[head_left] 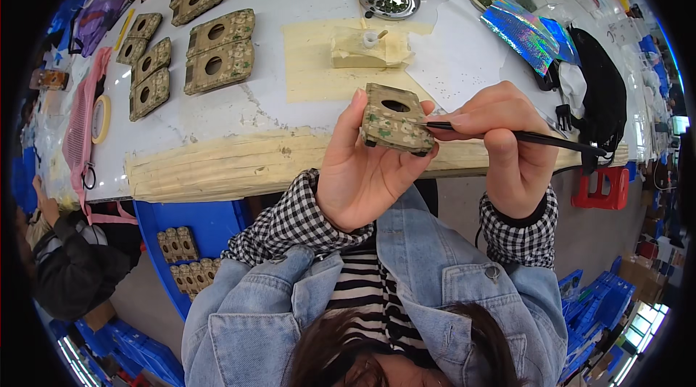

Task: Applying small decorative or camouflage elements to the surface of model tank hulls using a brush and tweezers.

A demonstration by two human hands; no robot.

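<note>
My left hand (362,176) holds a small camouflage-patterned toy vehicle shell (397,117) up in front of me, just over the table's near edge. The shell has a dark oval hole in its top and is gripped between thumb and fingers. In my right hand (515,137) is a pair of black tweezers (544,139), pinched close to its thin end. The tip meets the shell's face below the hole; whether anything tiny is in the tip is too small to tell. Beyond the hands, a tape-covered block (348,53) carries a small white cup (370,39).
Several similar camouflage shells (217,71) lie at the left. A round metal dish (370,13) holds small dark green bits. A shiny holographic pouch (522,31) and black bag (605,89) lie right. More shells sit in a blue bin (156,220) below; a co-worker's sleeve (72,256) shows left.
</note>
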